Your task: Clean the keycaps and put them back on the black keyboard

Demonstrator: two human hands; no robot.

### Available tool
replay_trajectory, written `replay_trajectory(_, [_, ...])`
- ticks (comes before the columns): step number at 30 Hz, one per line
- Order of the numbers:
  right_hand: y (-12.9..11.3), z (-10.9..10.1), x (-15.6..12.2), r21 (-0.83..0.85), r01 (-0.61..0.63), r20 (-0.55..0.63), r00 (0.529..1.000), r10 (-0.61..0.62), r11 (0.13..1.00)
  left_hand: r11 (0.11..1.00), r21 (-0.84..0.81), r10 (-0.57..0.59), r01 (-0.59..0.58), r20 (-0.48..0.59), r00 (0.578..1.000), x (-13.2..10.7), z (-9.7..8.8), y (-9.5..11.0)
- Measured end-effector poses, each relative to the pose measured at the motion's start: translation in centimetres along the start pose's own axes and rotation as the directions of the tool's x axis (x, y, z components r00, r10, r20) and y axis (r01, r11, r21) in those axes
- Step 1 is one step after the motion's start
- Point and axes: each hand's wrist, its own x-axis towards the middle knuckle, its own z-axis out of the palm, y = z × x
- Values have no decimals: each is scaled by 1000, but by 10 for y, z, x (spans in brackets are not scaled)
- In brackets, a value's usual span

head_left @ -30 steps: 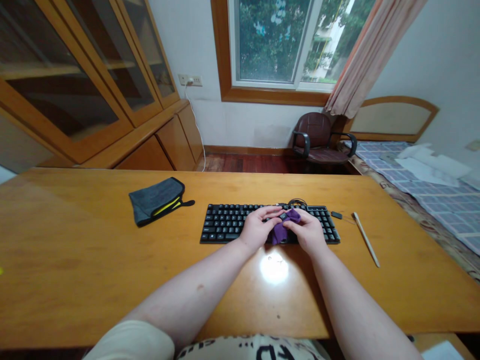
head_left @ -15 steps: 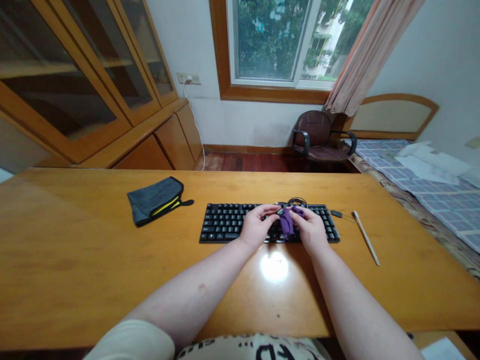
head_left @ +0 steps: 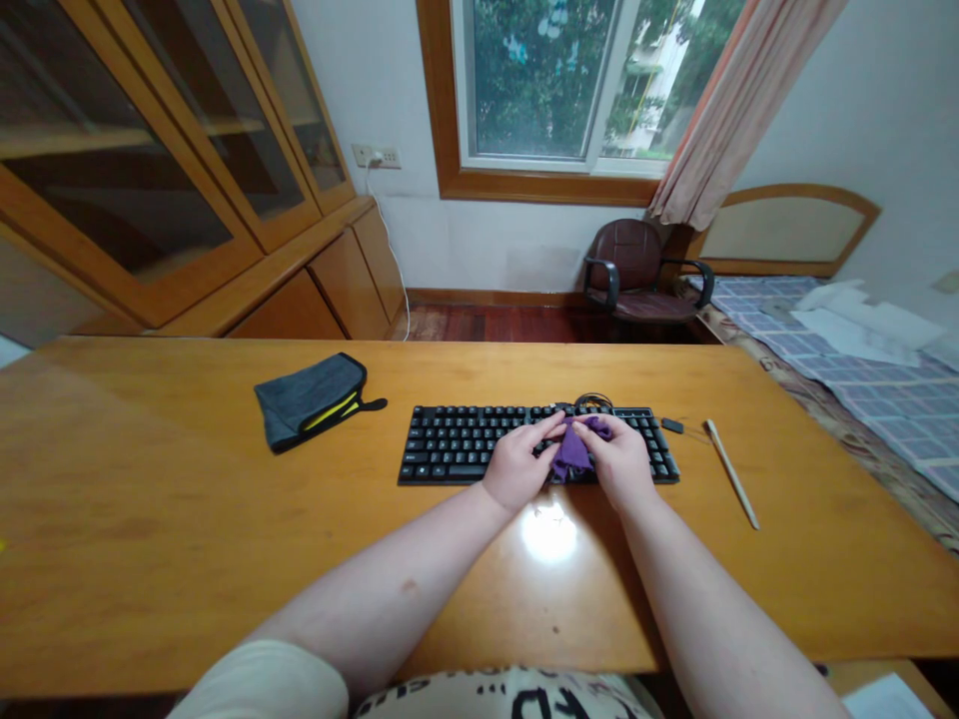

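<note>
A black keyboard (head_left: 457, 444) lies across the middle of the wooden desk (head_left: 150, 499). Both my hands rest over its right half. My left hand (head_left: 516, 461) has its fingers bent, the fingertips pinching a small purple cloth (head_left: 573, 449). My right hand (head_left: 618, 459) grips the same cloth from the right, fingers curled round it. The cloth is bunched between the two hands and hangs down onto the keys.
A grey pouch (head_left: 311, 399) with a yellow stripe lies left of the keyboard. A pale thin stick (head_left: 730, 471) and a small dark piece (head_left: 672, 425) lie to its right. Beyond the desk stand a brown armchair (head_left: 640, 270), a bed (head_left: 854, 369) and wooden cabinets (head_left: 187, 170).
The purple cloth has been reworked between the fingers: it hung as a narrow strip half a second ago and is now a wider bunch. Both hands stay over the keyboard's right half.
</note>
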Motion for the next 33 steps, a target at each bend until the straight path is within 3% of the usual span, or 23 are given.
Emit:
replay_trajectory(6, [6,2,5,186,-41,-101,993,61,982,998,-68,-12,9,-32,999,1,9,-10])
replay_trajectory(10, [-2,3,0,51,43,12,999,-44,998,995,54,89,-88,-15,996,-1,2,-9])
replay_trajectory(14, [-5,2,-2,-56,-3,-12,1000,2,998,988,34,154,-154,11,988,-1,-1,-3])
replay_trajectory(16, [-2,1,0,-20,-7,-42,999,6,1000,994,-63,87,-87,-1,996,0,2,-2])
replay_trajectory(18, [4,0,4,53,2,-108,994,3,999,970,-240,-52,48,-11,999,2,5,-1])
replay_trajectory(20, [11,0,7,108,19,-184,983,1,994,890,-416,-212,187,-14,977,6,9,-1])
replay_trajectory(23, [15,1,7,140,68,-217,975,-37,988,787,-539,-375,300,-32,927,10,11,-1])
replay_trajectory(26, [12,5,2,206,122,-153,984,-91,971,742,-580,-433,337,-30,901,12,10,-1])
replay_trajectory(30, [3,10,-6,240,105,34,993,-116,965,735,-586,-438,341,-25,899,10,10,-2])
replay_trajectory(33, [0,12,-8,183,109,56,991,-121,977,709,-607,-449,359,3,893,10,12,-8])
